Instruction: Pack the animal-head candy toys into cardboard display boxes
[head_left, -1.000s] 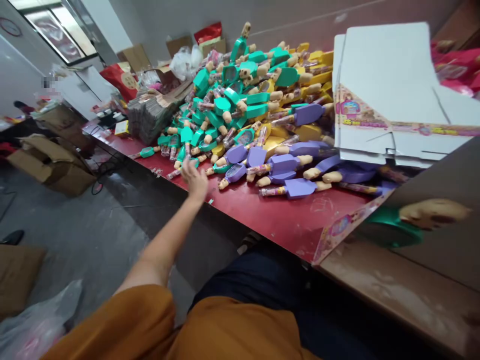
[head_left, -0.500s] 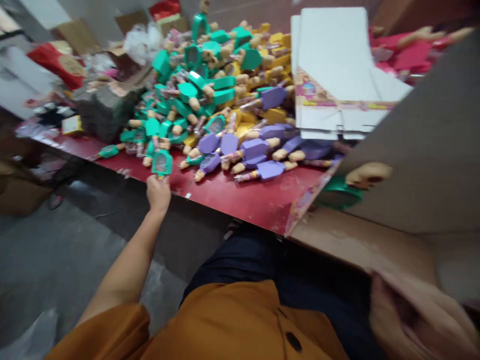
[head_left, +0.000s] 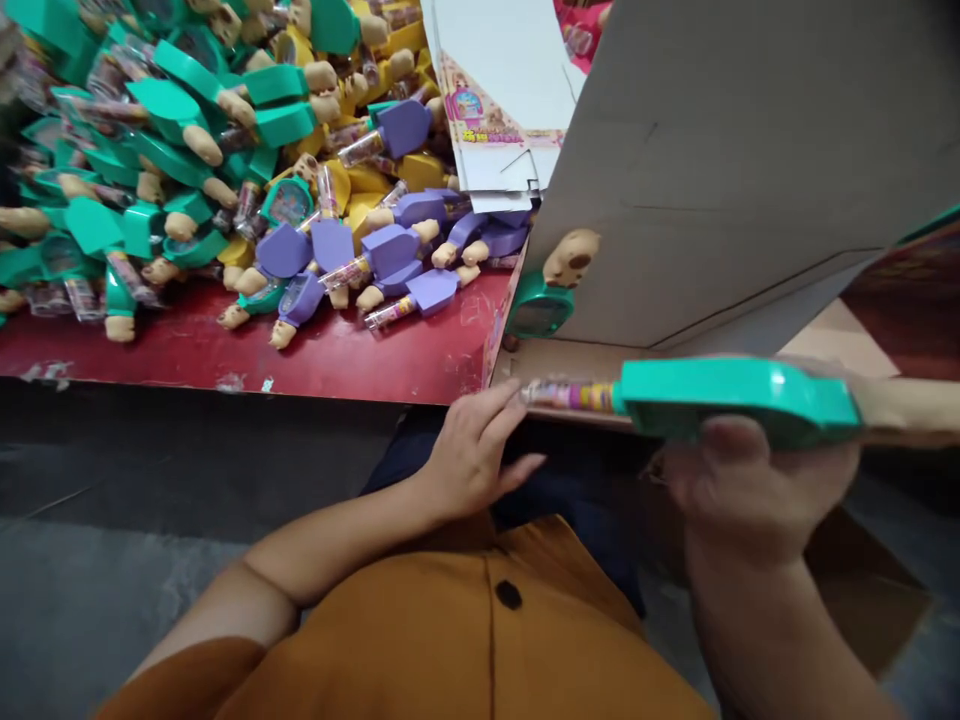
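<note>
In the right hand (head_left: 761, 485) sits a green toy (head_left: 739, 390), label (head_left: 592, 396) unreadable

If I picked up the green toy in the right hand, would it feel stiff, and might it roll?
Probably stiff: the green toy extends straight from clear tube to tan end, though the right hand holds only its middle. Its shiny surface may be slippery. Its flat sides suggest sliding rather than rolling.

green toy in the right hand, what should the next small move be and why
Probably ease the green toy over the near edge of the open box: the right hand grips it by the body right at that edge, the left hand is open with its fingertips by the end of the clear tube, and a second green toy sits inside.
</note>
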